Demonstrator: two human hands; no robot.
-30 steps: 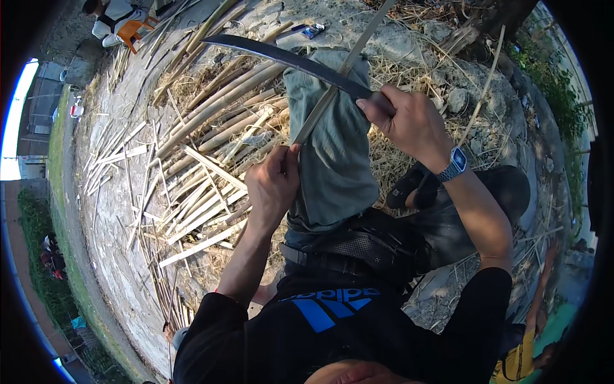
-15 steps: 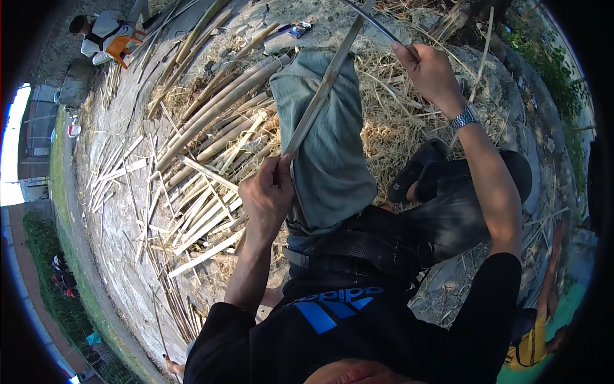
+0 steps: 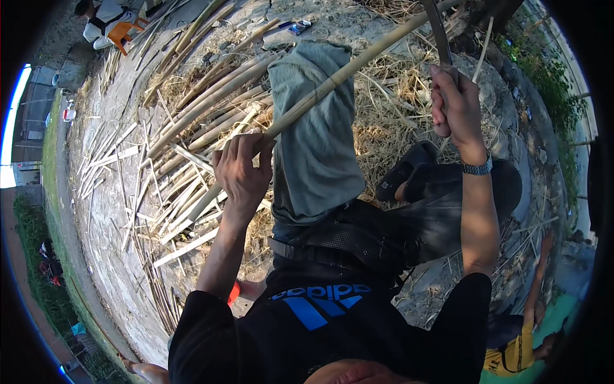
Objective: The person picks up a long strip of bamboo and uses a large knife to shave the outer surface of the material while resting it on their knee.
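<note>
A long bamboo pole (image 3: 371, 54) slants from lower left to upper right across the grey-green cloth (image 3: 316, 144) draped over my leg. My left hand (image 3: 242, 168) is closed round it near the cloth's left edge, and its lower end sticks out beyond my wrist. Further up at the right, my right hand (image 3: 455, 105) grips a knife (image 3: 439, 35) with a long, dark, slightly curved blade. The blade points upward and crosses the pole's upper part; whether they touch I cannot tell.
Left of my leg lies a pile of bamboo poles and split strips (image 3: 185, 214). Shavings (image 3: 396, 102) cover the ground on the right, near my shoe (image 3: 409, 168). One person (image 3: 105, 19) sits on an orange chair (image 3: 125, 33) far left; another in yellow (image 3: 515, 355) is at lower right.
The bamboo has swung to a flatter slant and shows a rounder side. My left hand has shifted slightly left. My right hand has moved right and down, turning the knife blade upright.
</note>
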